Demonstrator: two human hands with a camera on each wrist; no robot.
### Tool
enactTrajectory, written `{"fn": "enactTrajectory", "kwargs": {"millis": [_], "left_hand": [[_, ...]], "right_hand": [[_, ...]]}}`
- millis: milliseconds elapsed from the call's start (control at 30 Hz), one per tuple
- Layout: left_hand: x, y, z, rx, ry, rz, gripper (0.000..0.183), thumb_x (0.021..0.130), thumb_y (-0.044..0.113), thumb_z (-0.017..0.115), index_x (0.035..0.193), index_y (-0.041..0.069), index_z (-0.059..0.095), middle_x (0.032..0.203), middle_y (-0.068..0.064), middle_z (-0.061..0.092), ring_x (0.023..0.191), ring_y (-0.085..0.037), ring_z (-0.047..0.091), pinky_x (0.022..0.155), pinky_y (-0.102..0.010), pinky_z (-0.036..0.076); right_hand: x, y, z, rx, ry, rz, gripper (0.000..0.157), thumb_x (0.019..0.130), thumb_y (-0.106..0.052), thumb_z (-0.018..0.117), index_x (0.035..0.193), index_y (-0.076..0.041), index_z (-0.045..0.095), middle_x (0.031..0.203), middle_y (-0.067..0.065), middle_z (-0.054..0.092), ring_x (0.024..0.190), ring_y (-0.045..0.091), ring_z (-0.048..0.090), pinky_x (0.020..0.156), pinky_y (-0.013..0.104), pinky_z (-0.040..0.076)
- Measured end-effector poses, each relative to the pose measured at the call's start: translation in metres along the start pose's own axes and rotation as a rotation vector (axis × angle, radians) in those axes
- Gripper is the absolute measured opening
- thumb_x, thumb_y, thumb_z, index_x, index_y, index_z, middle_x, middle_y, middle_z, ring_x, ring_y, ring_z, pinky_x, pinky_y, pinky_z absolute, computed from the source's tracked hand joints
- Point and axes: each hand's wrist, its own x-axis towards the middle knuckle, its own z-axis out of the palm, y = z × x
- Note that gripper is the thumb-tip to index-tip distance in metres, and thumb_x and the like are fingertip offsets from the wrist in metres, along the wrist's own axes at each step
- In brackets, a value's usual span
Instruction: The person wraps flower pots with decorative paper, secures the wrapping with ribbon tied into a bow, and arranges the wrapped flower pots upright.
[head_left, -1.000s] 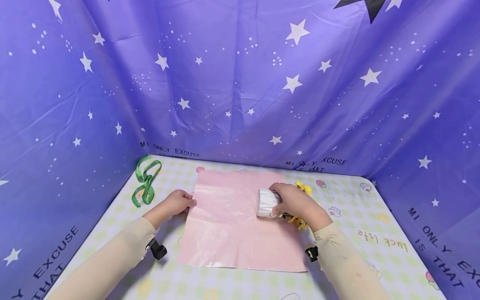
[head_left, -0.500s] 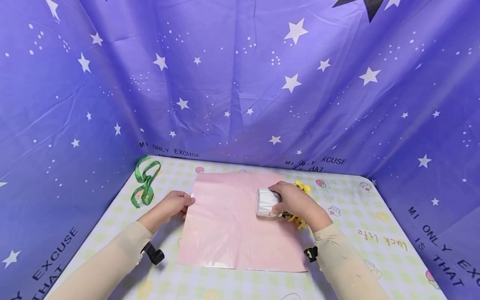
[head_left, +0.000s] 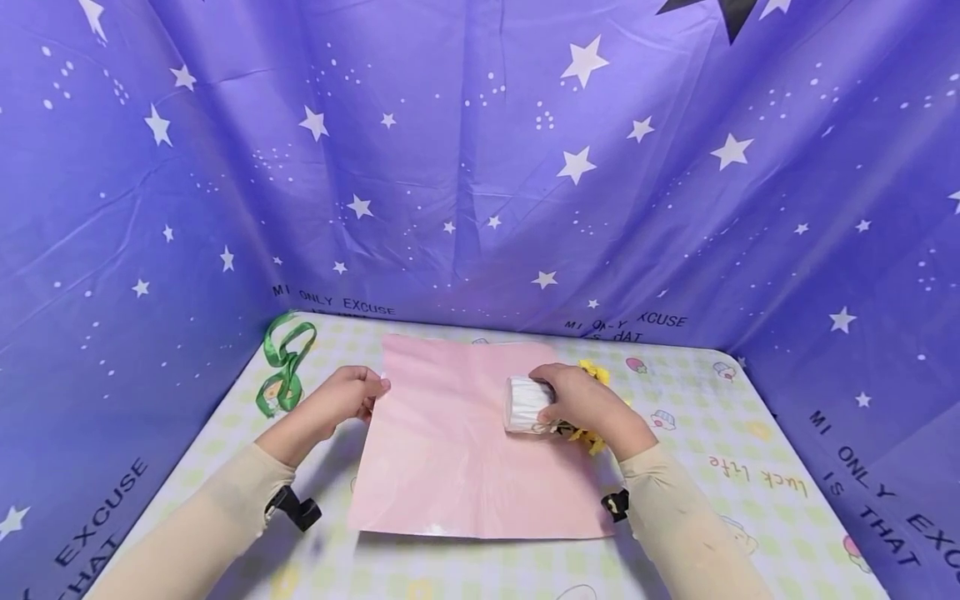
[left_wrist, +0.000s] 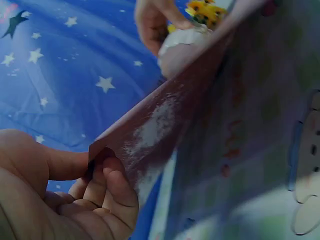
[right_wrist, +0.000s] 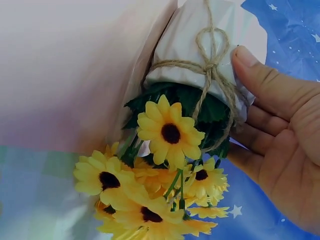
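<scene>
"By your left hand (head_left: 347,402), status?"

"My curled fingers (left_wrist: 120,187) pinch the pink paper (head_left: 427,450), edge raised; right of them, my right hand (head_left: 585,402) grips the white-wrapped pot (head_left: 525,407), sideways over it. Edge-lifting step, probably; next calls for pulling evenly potward."

"Unclear?"

"Right hand half-hides the yellow flowers (right_wrist: 170,133) in head view; left fingers shadowed, tips maybe behind paper."

Has a pale checked table (head_left: 690,392), closed in left, far and right by a white-starred purple curtain (head_left: 450,167) with black lettering (head_left: 367,305) low down.
</scene>
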Motion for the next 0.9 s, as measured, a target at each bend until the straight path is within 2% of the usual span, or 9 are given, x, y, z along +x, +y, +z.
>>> {"fn": "enactTrajectory", "kwargs": {"millis": [167, 300, 400, 533, 700, 767, 900], "left_hand": [[-0.007, 0.012, -0.001, 0.015, -0.008, 0.044, 0.018, 0.104, 0.015, 0.056, 0.097, -0.002, 0.057, 0.076, -0.002, 0.055, 0.063, -0.013, 0.058, 0.063, -0.031, 0.055], [-0.014, 0.025, 0.002, 0.044, -0.015, 0.107, 0.019, 0.104, 0.015, 0.055, 0.095, -0.002, 0.056, 0.084, -0.004, 0.055, 0.07, -0.017, 0.062, 0.068, -0.034, 0.056], [-0.019, 0.036, 0.005, 0.087, -0.009, 0.159, 0.02, 0.104, 0.016, 0.054, 0.093, -0.001, 0.056, 0.093, -0.007, 0.059, 0.078, -0.02, 0.065, 0.076, -0.036, 0.056], [-0.025, 0.049, 0.01, 0.143, 0.024, 0.186, 0.02, 0.104, 0.017, 0.054, 0.093, 0.001, 0.057, 0.104, -0.009, 0.063, 0.09, -0.023, 0.063, 0.084, -0.037, 0.052], [-0.029, 0.064, 0.019, 0.136, 0.047, 0.234, 0.018, 0.103, 0.014, 0.055, 0.089, 0.002, 0.056, 0.11, -0.012, 0.062, 0.109, -0.027, 0.06, 0.085, -0.036, 0.053], [-0.03, 0.071, 0.023, 0.126, 0.048, 0.254, 0.019, 0.101, 0.012, 0.056, 0.086, 0.001, 0.056, 0.104, -0.012, 0.06, 0.104, -0.026, 0.06, 0.081, -0.035, 0.053], [-0.029, 0.084, 0.031, 0.104, 0.042, 0.255, 0.017, 0.1, 0.01, 0.057, 0.086, 0.001, 0.056, 0.089, -0.007, 0.057, 0.082, -0.019, 0.059, 0.071, -0.03, 0.051]], "right_hand": [[0.004, -0.006, 0.002, -0.024, -0.026, -0.028, 0.063, 0.08, -0.019, 0.088, 0.136, -0.006, 0.063, 0.131, 0.009, 0.066, 0.112, 0.023, 0.063, 0.1, 0.044, 0.052], [0.006, -0.013, 0.004, -0.045, -0.029, -0.034, 0.064, 0.081, -0.02, 0.088, 0.138, -0.007, 0.062, 0.133, 0.009, 0.065, 0.113, 0.023, 0.063, 0.101, 0.043, 0.052], [0.008, -0.019, 0.006, -0.05, -0.027, -0.049, 0.065, 0.08, -0.019, 0.088, 0.138, -0.007, 0.062, 0.131, 0.008, 0.065, 0.111, 0.022, 0.064, 0.1, 0.042, 0.053], [0.009, -0.029, 0.009, -0.059, -0.039, -0.064, 0.064, 0.081, -0.02, 0.087, 0.139, -0.008, 0.062, 0.13, 0.006, 0.065, 0.109, 0.02, 0.064, 0.099, 0.041, 0.053], [0.012, -0.041, 0.011, -0.085, -0.038, -0.057, 0.064, 0.081, -0.02, 0.088, 0.139, -0.01, 0.062, 0.129, 0.004, 0.065, 0.107, 0.018, 0.064, 0.098, 0.039, 0.054], [0.014, -0.046, 0.011, -0.093, -0.037, -0.06, 0.063, 0.081, -0.019, 0.088, 0.139, -0.01, 0.063, 0.128, 0.004, 0.065, 0.106, 0.017, 0.064, 0.097, 0.039, 0.054], [0.019, -0.054, 0.014, -0.114, -0.038, -0.079, 0.063, 0.081, -0.02, 0.088, 0.138, -0.01, 0.064, 0.127, 0.004, 0.065, 0.105, 0.017, 0.064, 0.096, 0.039, 0.054]]}}
